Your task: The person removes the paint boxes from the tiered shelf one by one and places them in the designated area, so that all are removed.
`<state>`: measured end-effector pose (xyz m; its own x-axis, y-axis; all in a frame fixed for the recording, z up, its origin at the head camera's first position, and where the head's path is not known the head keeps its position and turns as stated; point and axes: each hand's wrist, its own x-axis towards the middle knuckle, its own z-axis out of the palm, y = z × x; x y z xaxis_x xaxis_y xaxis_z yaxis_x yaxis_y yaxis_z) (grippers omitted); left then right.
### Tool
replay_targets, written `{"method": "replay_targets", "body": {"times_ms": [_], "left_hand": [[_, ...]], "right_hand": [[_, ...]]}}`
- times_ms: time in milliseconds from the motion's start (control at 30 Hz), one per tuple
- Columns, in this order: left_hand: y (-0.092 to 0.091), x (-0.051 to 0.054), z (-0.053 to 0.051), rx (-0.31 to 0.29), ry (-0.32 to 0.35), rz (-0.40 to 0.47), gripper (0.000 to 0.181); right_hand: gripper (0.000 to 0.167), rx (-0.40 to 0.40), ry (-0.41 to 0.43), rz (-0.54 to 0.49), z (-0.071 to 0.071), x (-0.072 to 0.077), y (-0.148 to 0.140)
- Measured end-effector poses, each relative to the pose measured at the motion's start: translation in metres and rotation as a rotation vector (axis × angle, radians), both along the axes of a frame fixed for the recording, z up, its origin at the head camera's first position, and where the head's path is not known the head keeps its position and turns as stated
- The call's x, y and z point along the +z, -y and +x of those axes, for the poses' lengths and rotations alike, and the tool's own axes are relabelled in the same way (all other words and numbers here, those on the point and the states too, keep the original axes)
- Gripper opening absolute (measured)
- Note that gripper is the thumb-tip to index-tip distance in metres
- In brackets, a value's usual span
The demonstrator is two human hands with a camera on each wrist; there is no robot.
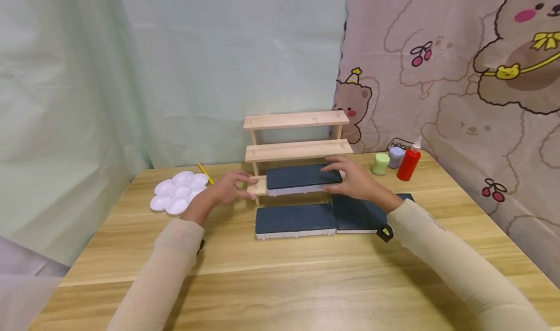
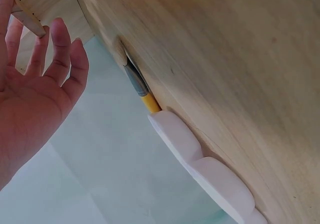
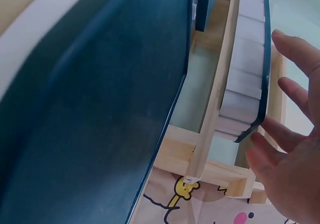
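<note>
A three-step wooden stand (image 1: pixel 297 149) stands at the back of the table. On its lowest step lies a long white case with a dark blue lid (image 1: pixel 302 175). My left hand (image 1: pixel 227 187) holds the bare left end of that step between thumb and fingers. At the case's right end is my right hand (image 1: pixel 354 178), its fingers spread and slightly bent, fingertips touching the corner in the right wrist view. Two more dark-lidded white cases, a long one (image 1: pixel 295 219) and a wider one (image 1: pixel 356 214), lie side by side before the stand.
A white flower-shaped palette (image 1: pixel 180 190) lies at the left, with a yellow-handled brush (image 2: pixel 137 84) behind it. Back right stand a green jar (image 1: pixel 380 164), a lilac jar (image 1: pixel 396 157) and a red squeeze bottle (image 1: pixel 409 163). Curtains hang behind the table.
</note>
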<state>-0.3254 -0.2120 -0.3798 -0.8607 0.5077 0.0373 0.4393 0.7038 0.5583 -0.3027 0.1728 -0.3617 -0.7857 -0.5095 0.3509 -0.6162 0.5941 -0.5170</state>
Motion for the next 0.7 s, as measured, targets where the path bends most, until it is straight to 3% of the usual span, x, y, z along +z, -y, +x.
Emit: {"method": "replay_targets", "body": {"times_ms": [700], "left_hand": [[0.000,-0.001,0.002,-0.008,-0.007,0.020,0.055]], "right_hand": [[0.055,0.018,0.057,0.049,-0.018,-0.006,0.000]]}}
